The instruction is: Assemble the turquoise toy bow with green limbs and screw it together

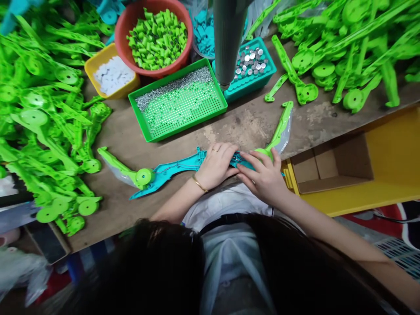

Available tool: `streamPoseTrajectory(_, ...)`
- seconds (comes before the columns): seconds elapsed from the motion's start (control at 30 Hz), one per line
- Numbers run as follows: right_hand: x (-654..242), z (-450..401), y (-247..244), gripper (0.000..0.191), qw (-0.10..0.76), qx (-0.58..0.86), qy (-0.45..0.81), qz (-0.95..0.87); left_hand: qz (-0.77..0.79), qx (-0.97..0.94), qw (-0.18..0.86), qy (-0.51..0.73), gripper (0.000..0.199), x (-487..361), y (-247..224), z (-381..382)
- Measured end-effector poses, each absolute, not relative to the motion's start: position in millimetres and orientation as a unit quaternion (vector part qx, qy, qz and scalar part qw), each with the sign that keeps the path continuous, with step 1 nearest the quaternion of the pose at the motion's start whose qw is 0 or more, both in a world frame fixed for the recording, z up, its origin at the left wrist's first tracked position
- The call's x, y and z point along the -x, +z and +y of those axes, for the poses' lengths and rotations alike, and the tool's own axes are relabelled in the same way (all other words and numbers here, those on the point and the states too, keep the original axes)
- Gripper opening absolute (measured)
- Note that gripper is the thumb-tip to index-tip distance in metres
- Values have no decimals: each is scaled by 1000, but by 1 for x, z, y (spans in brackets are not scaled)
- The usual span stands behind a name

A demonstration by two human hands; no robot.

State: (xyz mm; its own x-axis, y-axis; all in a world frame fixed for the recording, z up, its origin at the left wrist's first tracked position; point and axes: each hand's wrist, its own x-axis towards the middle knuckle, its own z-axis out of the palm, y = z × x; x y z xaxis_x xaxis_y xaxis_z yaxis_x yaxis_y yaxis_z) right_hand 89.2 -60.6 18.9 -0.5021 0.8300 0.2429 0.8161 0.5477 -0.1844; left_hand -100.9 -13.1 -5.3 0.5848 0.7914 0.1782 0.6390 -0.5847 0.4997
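Left: a heap of green plastic parts [42,118], piled loosely on the wooden table [121,218].

Centre, near edge: one long blue shell [175,167], narrow and curved, open side up, with thin wires along its channel and small metallic bits at its middle. Green arm, left end [123,169]: round hub, clear plastic over part of it, angled toward the far left. Green arm, right end [282,127]: likewise partly in clear plastic, angled toward the far right.

Your left hand [216,164], with ring and bracelet: curled over the shell's middle, gripping it. Your right hand [262,175]: fingers bent, gripping the shell just beside the left. The shell lies beneath both your hands, its longer visible stretch to the left of them.

Beyond, left to right: yellow bin [127,89], white pieces; red bowl [120,33], green caps; green tray [149,134], screws; teal basket [243,90], metal discs.

Right: another green heap [348,52].
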Motion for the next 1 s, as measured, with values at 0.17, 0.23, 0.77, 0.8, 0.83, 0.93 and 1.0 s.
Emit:
streamPoseTrajectory(0.17, -95, -49, 18, 9, 217, 503, 57, -834, 386, -879, 204, 193, 51, 103, 5, -14)
streamPoseTrajectory(0.23, -96, -43, 18, 10, 230, 524, 52, -818, 390, -876, 198, 204, 50, 105, 8, -17)
streamPoseTrajectory(0.77, -96, -23, 8, 14, 173, 522, 55, -833, 483, -841, 115, 214, 52, 120, 3, -28)
streamPoseTrajectory(0.8, -96, -23, 8, 13, 171, 517, 59, -836, 479, -844, 115, 212, 52, 118, 3, -28)
streamPoseTrajectory(0.83, -96, -23, 8, 12, 168, 513, 63, -839, 472, -848, 115, 211, 53, 115, 4, -28)
streamPoseTrajectory(0.93, -97, -23, 8, 10, 157, 509, 64, -844, 450, -862, 115, 204, 53, 107, 5, -27)
streamPoseTrajectory(1.0, -97, -22, 9, 9, 149, 504, 58, -849, 444, -866, 118, 196, 49, 102, 4, -26)
